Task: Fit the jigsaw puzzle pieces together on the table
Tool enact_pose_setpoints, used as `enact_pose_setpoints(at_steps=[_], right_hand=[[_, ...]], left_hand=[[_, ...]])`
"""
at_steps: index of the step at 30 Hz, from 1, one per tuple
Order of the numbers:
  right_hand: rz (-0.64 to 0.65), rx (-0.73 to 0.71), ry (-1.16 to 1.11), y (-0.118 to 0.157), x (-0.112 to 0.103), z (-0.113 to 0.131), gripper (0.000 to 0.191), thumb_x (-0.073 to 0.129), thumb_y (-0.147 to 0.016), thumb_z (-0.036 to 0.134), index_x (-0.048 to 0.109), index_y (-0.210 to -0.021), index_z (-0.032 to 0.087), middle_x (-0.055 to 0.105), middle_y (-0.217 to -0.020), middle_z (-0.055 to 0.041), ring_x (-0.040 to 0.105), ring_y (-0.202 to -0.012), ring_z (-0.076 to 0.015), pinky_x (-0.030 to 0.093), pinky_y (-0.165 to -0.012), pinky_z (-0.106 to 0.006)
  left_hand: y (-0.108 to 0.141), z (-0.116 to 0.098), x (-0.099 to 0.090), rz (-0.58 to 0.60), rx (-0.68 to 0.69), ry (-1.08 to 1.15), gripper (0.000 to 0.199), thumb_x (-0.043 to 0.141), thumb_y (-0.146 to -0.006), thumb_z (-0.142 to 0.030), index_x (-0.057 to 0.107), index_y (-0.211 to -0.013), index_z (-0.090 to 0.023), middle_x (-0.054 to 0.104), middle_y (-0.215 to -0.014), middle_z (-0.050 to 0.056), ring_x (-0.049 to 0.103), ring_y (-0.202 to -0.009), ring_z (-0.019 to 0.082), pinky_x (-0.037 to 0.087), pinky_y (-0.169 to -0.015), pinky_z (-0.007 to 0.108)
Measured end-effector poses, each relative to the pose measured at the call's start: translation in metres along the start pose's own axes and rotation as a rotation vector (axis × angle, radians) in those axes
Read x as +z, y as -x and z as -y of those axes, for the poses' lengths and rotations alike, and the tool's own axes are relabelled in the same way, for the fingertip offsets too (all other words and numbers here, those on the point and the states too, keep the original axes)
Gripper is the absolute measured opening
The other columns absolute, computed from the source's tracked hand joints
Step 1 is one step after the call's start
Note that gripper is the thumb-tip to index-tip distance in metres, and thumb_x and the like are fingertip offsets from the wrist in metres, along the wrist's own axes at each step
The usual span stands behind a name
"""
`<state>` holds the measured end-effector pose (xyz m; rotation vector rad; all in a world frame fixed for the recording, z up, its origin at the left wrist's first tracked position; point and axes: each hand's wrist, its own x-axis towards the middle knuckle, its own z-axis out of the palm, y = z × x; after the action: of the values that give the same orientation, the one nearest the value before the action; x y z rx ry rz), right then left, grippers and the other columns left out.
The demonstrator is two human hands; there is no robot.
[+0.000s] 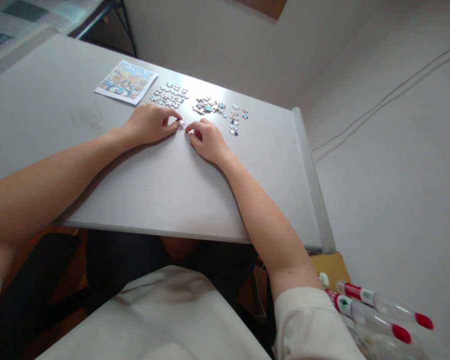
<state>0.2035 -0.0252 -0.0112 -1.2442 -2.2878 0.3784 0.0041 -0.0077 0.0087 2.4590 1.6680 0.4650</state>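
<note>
My left hand (pixel 152 123) pinches a small jigsaw puzzle piece (pixel 181 123) between thumb and forefinger, low over the table. Just to its right is my right hand (pixel 209 140), its fingers curled in and closed; whether anything sits at their tips is too small to make out. Beyond the left hand, several puzzle pieces (pixel 168 95) lie spread in loose rows. A denser heap of pieces (pixel 209 106) lies behind the right hand. Farther right, a short column of pieces (pixel 234 120) stands beside a small separate cluster (pixel 245 114).
A printed picture sheet (pixel 126 81) lies left of the pieces on the grey table (pixel 172 190). The table's raised right edge (pixel 311 175) runs close to a white wall (pixel 390 190). Clear plastic bottles with red caps (pixel 382 315) are at lower right, below table level.
</note>
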Motion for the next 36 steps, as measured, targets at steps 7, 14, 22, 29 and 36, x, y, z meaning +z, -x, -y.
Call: enact_pose_setpoints(at_steps=[7,14,22,29,36], right_hand=[[0.004,-0.002,-0.008,0.0,0.001,-0.001,0.025,0.044,-0.09,0.019,0.065,-0.103,0.018,0.05,-0.087,-0.0037,0.051,-0.088,-0.0159,0.041,-0.087,-0.032],[-0.003,-0.002,-0.001,0.0,0.001,-0.001,0.026,0.043,-0.09,0.019,0.066,-0.103,0.017,0.051,-0.088,-0.0039,0.052,-0.088,-0.0157,0.041,-0.087,-0.032],[-0.047,-0.06,-0.01,-0.001,0.007,-0.009,0.027,0.041,-0.089,0.021,0.065,-0.101,0.016,0.052,-0.087,-0.0031,0.052,-0.085,-0.0142,0.042,-0.085,-0.03],[-0.032,-0.053,0.032,0.0,0.005,-0.007,0.027,0.041,-0.09,0.02,0.064,-0.102,0.017,0.051,-0.087,-0.0029,0.053,-0.084,-0.0142,0.042,-0.085,-0.031],[-0.032,-0.069,0.004,-0.001,0.007,-0.01,0.026,0.041,-0.091,0.021,0.064,-0.104,0.017,0.052,-0.089,-0.0038,0.053,-0.088,-0.0156,0.043,-0.087,-0.033]], left_hand=[[0.002,-0.003,-0.003,0.03,-0.018,-0.004,0.041,0.046,-0.089,-0.049,0.066,-0.117,-0.027,0.057,-0.063,-0.006,0.052,-0.079,0.014,0.034,-0.073,0.024],[0.0,0.003,0.001,0.002,0.045,-0.023,0.039,0.047,-0.089,-0.046,0.067,-0.117,-0.026,0.059,-0.07,-0.006,0.045,-0.069,0.01,0.03,-0.068,0.023],[0.0,0.004,0.005,-0.032,0.036,-0.011,0.043,0.045,-0.089,-0.047,0.069,-0.116,-0.023,0.064,-0.081,0.001,0.052,-0.076,0.015,0.033,-0.076,0.028],[0.001,0.002,0.002,-0.026,0.052,-0.017,0.041,0.046,-0.089,-0.045,0.07,-0.115,-0.024,0.063,-0.078,0.001,0.049,-0.072,0.015,0.032,-0.071,0.027],[0.0,0.0,0.0,-0.029,0.074,-0.039,0.038,0.047,-0.089,-0.043,0.069,-0.113,-0.025,0.06,-0.073,0.0,0.044,-0.065,0.012,0.029,-0.064,0.026]])
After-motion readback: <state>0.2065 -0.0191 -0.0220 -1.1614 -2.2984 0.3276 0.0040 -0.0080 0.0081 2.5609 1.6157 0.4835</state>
